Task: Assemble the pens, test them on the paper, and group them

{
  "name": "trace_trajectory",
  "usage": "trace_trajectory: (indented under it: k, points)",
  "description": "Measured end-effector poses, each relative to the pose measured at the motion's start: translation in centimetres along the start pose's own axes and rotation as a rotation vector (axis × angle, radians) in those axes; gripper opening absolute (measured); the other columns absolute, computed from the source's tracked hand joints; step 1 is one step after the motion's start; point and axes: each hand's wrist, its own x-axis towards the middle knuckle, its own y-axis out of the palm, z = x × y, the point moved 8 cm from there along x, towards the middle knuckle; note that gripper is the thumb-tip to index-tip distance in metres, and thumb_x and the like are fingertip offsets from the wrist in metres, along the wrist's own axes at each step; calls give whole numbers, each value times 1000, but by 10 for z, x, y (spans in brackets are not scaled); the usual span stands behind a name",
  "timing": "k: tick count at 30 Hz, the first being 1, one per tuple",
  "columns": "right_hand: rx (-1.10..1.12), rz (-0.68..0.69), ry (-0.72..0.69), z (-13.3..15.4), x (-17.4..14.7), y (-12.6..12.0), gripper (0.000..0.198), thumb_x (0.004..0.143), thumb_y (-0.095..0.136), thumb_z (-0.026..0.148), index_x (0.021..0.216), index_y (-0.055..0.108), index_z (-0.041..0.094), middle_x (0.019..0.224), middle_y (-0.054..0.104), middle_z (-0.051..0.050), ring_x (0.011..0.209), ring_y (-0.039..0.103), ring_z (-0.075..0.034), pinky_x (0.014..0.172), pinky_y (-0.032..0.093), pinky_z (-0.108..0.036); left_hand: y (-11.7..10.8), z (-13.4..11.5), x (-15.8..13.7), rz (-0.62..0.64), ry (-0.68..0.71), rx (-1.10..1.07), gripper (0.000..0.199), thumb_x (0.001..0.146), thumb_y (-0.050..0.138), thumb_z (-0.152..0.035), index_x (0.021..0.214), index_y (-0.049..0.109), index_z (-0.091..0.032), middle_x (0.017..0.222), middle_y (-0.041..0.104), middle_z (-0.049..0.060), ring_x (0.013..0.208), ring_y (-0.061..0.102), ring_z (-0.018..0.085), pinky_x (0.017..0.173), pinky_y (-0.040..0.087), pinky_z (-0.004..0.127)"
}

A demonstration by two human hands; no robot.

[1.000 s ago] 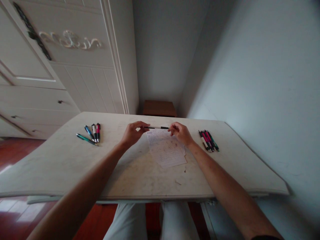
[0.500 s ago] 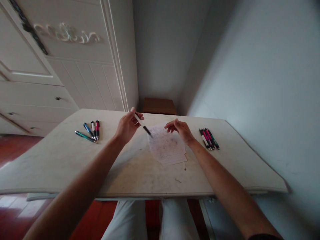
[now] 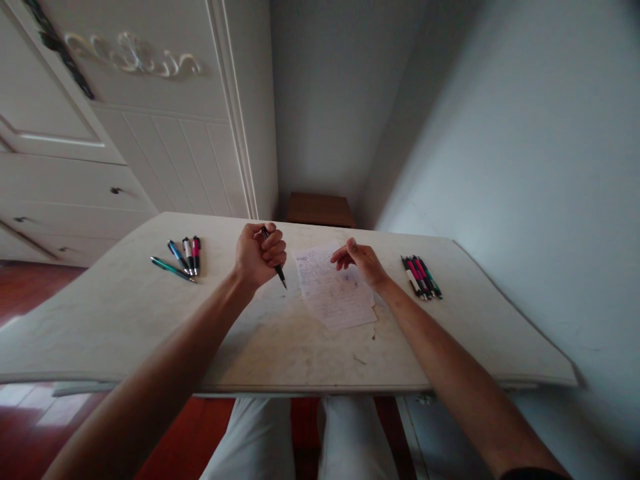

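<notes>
My left hand [image 3: 260,253] is wrapped in a fist around a black pen [image 3: 281,274], whose metal tip points down toward the table just left of the paper. Part of the barrel is hidden by my fingers. My right hand [image 3: 359,261] hovers at the upper right of the paper, its fingers loosely bent and apart, with nothing in them. Beneath it lies a sheet of paper [image 3: 335,297] covered in handwriting and scribbles.
Several pens [image 3: 187,257] in blue, green, white and pink lie at the left of the pale table [image 3: 300,360]. More pens [image 3: 421,277] lie side by side at the right. A white cabinet [image 3: 190,147], a wall and a brown box-like piece [image 3: 320,209] stand beyond.
My left hand has turned and closed from a fingertip hold into a fist around the pen. The pen's tip now points more steeply downward. My right hand has hardly moved.
</notes>
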Motion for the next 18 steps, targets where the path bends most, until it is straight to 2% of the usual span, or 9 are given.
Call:
trace_trajectory:
  k: [3,5,7,11,14,18]
  points:
    - [41,38,1,6,-4,8,65,86,39,74,74,70,17,75,70,-8,63,61,-14,60,45,-28,9,5,-2,49,23,-18,29,88,44,-40,71,54,-20,53,38,-4,42,35,9,42,31,25]
    - [104,65,-11,14,-7,17,62,86,41,72,80,70,17,81,69,-7,64,60,-13,60,45,-28,17,10,-3,75,24,-45,31,90,44,-43,78,59,-19,64,54,1,55,51,13,52,41,29]
    - [152,90,-25,24,-12,28,57,84,47,70,91,69,18,80,65,-5,62,57,-12,56,43,-26,25,19,-6,100,-16,-75,26,91,45,-38,85,61,-18,77,62,5,67,58,16,60,46,32]
    - [92,97,15,33,-17,46,46,74,70,59,97,65,19,60,49,5,51,41,-8,47,32,-22,36,35,-10,126,-92,-141,19,93,48,-32,95,61,-18,92,66,7,85,64,17,67,49,29]
    - [70,68,53,29,-17,48,41,69,77,52,87,62,18,58,48,7,50,39,-7,45,28,-21,40,35,-12,146,-47,-188,13,91,55,-30,95,61,-19,100,67,6,101,63,18,78,49,28]
    - [30,132,78,21,-17,54,36,70,76,49,83,65,17,57,49,6,49,39,-7,45,28,-21,47,30,-18,198,50,-120,13,84,67,-30,90,64,-19,111,65,6,115,58,22,89,47,33]
